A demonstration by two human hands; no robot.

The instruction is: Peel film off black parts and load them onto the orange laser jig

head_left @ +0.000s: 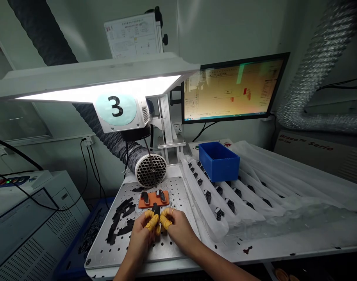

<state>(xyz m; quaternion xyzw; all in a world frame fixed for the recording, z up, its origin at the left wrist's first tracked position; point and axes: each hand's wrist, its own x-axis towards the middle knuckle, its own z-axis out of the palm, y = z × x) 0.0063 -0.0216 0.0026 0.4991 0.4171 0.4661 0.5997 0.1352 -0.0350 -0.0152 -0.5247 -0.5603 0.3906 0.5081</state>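
My left hand (146,225): pinching a black piece (156,209).
My right hand (175,224): fingertips closed on it too, by the orange block (152,197).
Block: two dark parts (145,198) on top.
White sheet (298,177): similar parts (207,196) in rows, seemingly done.
Black strips (112,230): perhaps left.

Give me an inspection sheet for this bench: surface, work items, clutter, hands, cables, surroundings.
Surface: perforated metal plate on a white bench.
Work items: orange block bearing two black parts; dark piece in the hands.
Clutter: loose dark strips on the plate's left; small scraps near the bench edge.
Hands: left hand and right hand pinch the dark piece's near end; yellow covers on some fingers.
Cables: black cables at far left, others hanging from the wall.
Surroundings: lit lamp, monitor on, blue bin, white sheeting with rows of patterned pieces.
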